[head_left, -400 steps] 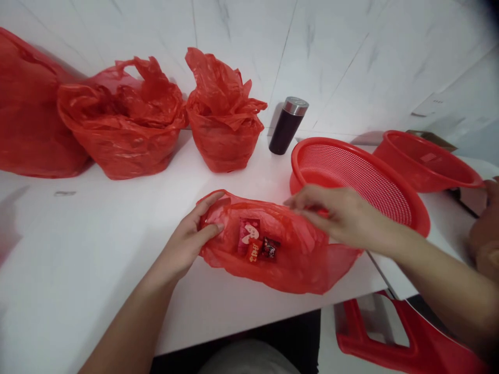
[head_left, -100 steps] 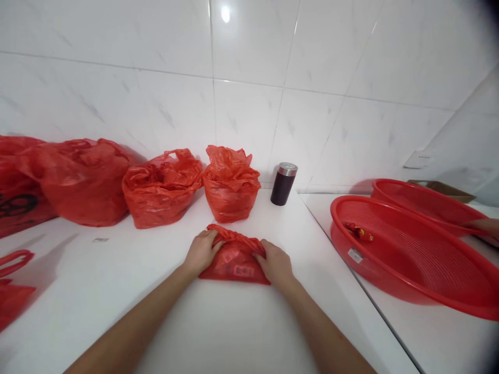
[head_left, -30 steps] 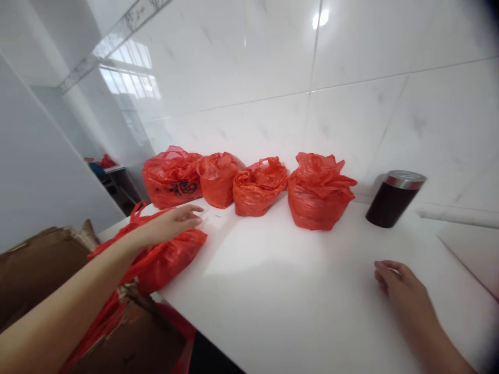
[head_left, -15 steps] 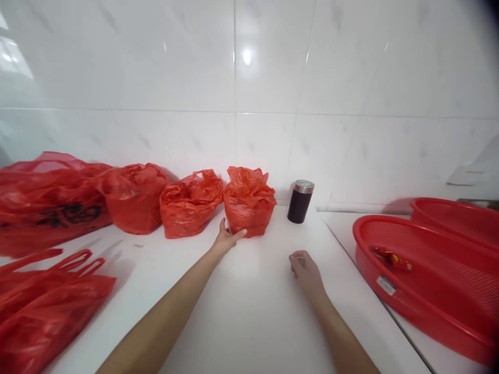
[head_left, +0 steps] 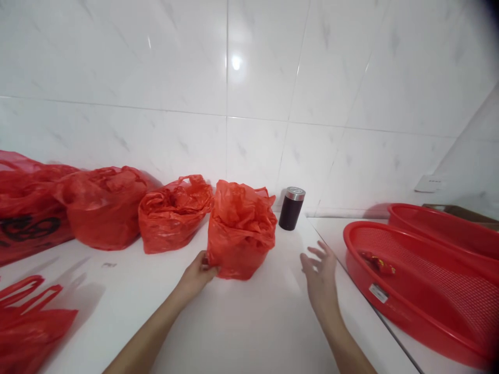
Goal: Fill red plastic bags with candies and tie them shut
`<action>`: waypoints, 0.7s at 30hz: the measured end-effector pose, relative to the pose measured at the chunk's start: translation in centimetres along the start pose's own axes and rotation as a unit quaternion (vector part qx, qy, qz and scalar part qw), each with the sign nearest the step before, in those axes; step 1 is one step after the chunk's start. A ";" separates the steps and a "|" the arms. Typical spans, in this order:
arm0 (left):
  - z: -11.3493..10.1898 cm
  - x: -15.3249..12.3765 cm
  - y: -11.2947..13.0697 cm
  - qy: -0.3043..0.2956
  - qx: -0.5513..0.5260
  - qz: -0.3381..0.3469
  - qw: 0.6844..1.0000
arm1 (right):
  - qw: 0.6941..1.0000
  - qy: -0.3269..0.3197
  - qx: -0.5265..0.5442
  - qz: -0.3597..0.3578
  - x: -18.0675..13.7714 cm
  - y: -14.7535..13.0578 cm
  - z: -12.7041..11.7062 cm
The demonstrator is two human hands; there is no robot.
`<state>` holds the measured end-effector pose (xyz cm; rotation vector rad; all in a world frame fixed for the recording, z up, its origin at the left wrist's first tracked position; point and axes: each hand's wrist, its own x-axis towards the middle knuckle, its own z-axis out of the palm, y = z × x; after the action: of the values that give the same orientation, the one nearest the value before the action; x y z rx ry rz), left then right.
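Note:
A red plastic bag [head_left: 239,234], full and with a crumpled open top, stands upright on the white table [head_left: 249,327]. My left hand [head_left: 200,272] grips its lower left corner, thumb in front and fingers partly hidden behind the plastic. What the bag contains is hidden. To the right, my right hand [head_left: 322,275] hovers over the table with its fingers spread and nothing in them. Behind it, close to the wall, is a dark cup with a silver lid [head_left: 292,209].
More red bags [head_left: 175,215] line the wall on the left, one with black lettering. Flat red bags with handles [head_left: 35,332] lie at the near left. Red plastic baskets [head_left: 413,306] sit at the right, the nearer holding small red-and-gold wrapped pieces [head_left: 378,264].
My left hand has closed on the bag, which has come nearer, away from the wall. My right hand has opened its fingers and moved slightly right. The view has shifted.

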<state>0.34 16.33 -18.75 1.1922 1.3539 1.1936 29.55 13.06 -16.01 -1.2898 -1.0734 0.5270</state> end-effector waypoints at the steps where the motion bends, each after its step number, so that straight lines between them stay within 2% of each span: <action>1: -0.2 -0.7 0.3 -0.003 0.007 0.007 1.000 | 1.000 0.000 0.001 -0.031 0.0 -1.6 -0.2; 4: 0.1 -1.7 1.3 -0.014 0.020 0.053 0.998 | 0.988 -0.087 -0.040 -0.118 1.0 -6.6 0.5; 7: 1.5 -1.8 1.2 -0.007 0.013 0.137 0.990 | 0.963 -0.169 -0.099 -0.184 3.8 -9.5 3.8; 9: 2.3 -1.8 0.7 -0.007 0.010 0.152 0.988 | 0.951 -0.202 -0.129 -0.196 5.7 -9.4 7.1; 11: 2.7 -1.9 0.0 -0.021 0.001 0.130 0.991 | 0.937 -0.258 -0.166 -0.169 6.4 -8.1 10.3; 14: 2.5 -2.1 -0.3 -0.024 -0.022 0.127 0.991 | 0.914 -0.331 -0.183 -0.147 4.9 -5.7 13.7; 16: 2.2 -2.1 -0.2 -0.001 -0.020 0.153 0.988 | 0.909 -0.346 -0.162 -0.166 3.2 -4.7 14.3; 18: 1.9 -2.0 -0.1 0.026 -0.001 0.186 0.982 | 0.906 -0.353 -0.134 -0.189 2.3 -4.6 13.8; 21: 1.6 -1.7 -0.1 0.051 0.036 0.194 0.979 | 0.912 -0.343 -0.090 -0.206 3.1 -5.3 12.0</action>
<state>2.06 14.81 -18.90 1.5126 1.2840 1.5055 19.34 20.31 -10.96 -0.9935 -1.9701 0.5791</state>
